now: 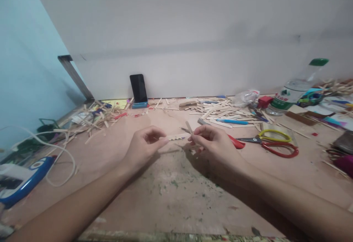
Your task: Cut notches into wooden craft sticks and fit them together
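Note:
My left hand [146, 142] pinches the left end of a thin pale wooden stick [176, 137] held low over the table. Several small dark marks run along the stick's middle. Close to its other end is my right hand [211, 141], whose thumb and fingertips are closed on a short flat wooden craft stick [189, 126] pointing up and left. A thin dark-tipped piece juts out beside that stick; I cannot tell what it is. Behind my right hand lies a tool with a red handle [236, 142], partly hidden. Just right of it are scissors [255, 140] with yellow and red handles.
A pile of craft sticks [220, 109] with a blue pen [233, 121] lies at the back. A phone [138, 88] leans against the white board [179, 69]. At right stands a water bottle [289, 96]. A white cable [73, 161] and blue-white device [26, 183] occupy the left.

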The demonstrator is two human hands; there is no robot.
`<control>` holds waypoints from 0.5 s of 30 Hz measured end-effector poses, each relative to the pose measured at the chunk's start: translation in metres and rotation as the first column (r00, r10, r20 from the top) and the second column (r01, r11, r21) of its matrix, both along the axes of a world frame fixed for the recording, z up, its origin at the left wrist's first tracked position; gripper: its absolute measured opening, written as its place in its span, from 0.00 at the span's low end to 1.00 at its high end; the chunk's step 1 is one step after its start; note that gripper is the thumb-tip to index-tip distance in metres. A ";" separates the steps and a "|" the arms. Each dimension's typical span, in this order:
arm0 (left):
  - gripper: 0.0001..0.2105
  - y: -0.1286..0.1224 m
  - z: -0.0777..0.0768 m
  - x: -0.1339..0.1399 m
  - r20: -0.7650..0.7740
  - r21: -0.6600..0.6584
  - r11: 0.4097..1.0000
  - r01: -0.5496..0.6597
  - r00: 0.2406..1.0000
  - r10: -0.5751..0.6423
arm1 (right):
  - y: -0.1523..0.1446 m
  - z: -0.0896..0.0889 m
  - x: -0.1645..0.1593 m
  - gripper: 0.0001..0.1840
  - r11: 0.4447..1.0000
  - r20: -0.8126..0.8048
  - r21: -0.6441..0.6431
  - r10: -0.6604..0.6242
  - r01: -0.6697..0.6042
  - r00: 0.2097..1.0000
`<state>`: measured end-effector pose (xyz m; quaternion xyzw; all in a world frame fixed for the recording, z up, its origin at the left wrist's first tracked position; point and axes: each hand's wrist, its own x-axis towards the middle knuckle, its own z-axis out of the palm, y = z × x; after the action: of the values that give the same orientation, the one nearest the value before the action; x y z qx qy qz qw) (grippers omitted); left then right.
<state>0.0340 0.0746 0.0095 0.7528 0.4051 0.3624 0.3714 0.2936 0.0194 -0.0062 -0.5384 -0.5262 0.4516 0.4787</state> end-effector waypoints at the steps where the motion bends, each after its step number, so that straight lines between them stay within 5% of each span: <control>1: 0.13 -0.001 0.000 0.000 -0.003 -0.008 1.000 0.007 1.000 -0.007 | -0.001 0.001 0.000 0.14 1.000 0.005 0.005 0.010 -0.010 1.000; 15: 0.13 -0.005 -0.004 -0.001 0.047 -0.071 0.997 0.014 0.999 -0.011 | -0.005 -0.002 0.000 0.14 0.996 0.067 0.076 0.041 -0.046 0.997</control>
<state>0.0335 0.0698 0.0055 0.7329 0.4044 0.3627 0.4096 0.2938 0.0148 -0.0082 -0.5223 -0.5704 0.4232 0.4720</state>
